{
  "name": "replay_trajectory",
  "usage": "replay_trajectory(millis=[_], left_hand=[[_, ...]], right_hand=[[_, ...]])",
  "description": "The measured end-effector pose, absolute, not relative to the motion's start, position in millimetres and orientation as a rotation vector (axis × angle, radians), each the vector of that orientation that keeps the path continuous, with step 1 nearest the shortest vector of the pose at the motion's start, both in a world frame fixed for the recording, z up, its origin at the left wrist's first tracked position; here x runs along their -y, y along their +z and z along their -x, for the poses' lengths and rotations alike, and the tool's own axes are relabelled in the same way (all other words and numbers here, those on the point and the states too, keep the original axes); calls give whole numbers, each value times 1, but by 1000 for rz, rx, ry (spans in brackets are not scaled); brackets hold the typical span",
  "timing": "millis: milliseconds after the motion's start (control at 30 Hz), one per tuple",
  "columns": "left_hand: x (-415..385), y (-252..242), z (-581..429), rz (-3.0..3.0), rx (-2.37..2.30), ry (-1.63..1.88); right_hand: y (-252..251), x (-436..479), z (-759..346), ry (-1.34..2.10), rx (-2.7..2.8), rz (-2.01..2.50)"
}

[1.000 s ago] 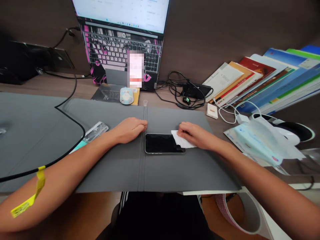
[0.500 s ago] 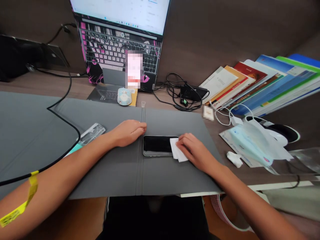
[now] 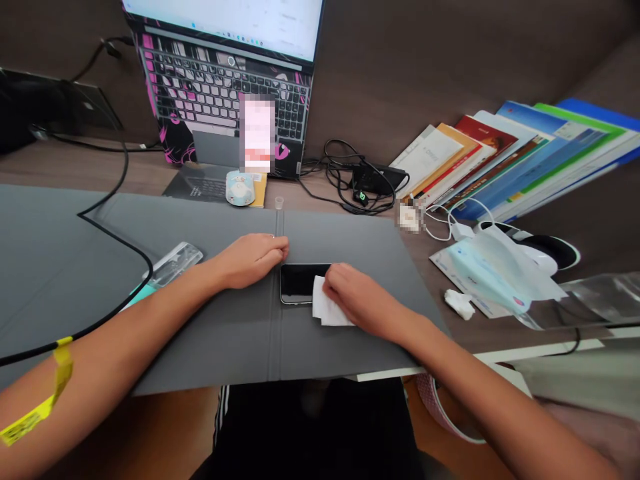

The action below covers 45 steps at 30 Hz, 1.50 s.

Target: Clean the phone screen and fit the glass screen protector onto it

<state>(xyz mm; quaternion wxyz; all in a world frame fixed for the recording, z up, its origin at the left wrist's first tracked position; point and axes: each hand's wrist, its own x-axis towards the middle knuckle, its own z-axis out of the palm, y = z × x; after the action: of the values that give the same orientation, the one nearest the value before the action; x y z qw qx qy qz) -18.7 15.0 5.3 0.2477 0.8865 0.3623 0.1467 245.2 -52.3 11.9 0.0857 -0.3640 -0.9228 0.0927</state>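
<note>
A smartphone (image 3: 296, 283) with a black screen lies flat, face up, on the grey desk mat (image 3: 240, 333). My right hand (image 3: 350, 293) presses a folded white wipe (image 3: 327, 310) onto the right part of the phone, its fingers closed over the cloth. Hand and wipe hide the phone's right end. My left hand (image 3: 257, 257) rests on the mat just above and left of the phone, fingers curled in a loose fist with nothing visible in them. To the left of that forearm lies a clear plastic case (image 3: 175, 262), beside a turquoise item (image 3: 140, 294).
An open laptop (image 3: 225, 100) stands behind the mat, with a patterned mouse (image 3: 240, 189) before it. A black cable (image 3: 137, 252) crosses the left side. Leaning books (image 3: 500, 160), a crumpled white tissue (image 3: 459, 304) and a light-blue face mask (image 3: 485, 277) are at right.
My right hand has slid the wipe leftward over the phone's screen, covering more of it. My left hand stays in place on the mat. The whole view has shifted slightly.
</note>
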Motion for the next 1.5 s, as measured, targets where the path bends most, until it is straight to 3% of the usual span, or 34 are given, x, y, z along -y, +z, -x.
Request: replay_trajectory(millis=[467, 933, 1500], left_hand=[[-18, 4, 19, -2408, -979, 453], [-17, 5, 18, -2462, -957, 370], [-14, 7, 17, -2471, -911, 369]], right_hand=[[-6, 42, -186, 15, 2814, 775], [14, 90, -268, 78, 2685, 948], [7, 60, -216, 194, 2748, 710]])
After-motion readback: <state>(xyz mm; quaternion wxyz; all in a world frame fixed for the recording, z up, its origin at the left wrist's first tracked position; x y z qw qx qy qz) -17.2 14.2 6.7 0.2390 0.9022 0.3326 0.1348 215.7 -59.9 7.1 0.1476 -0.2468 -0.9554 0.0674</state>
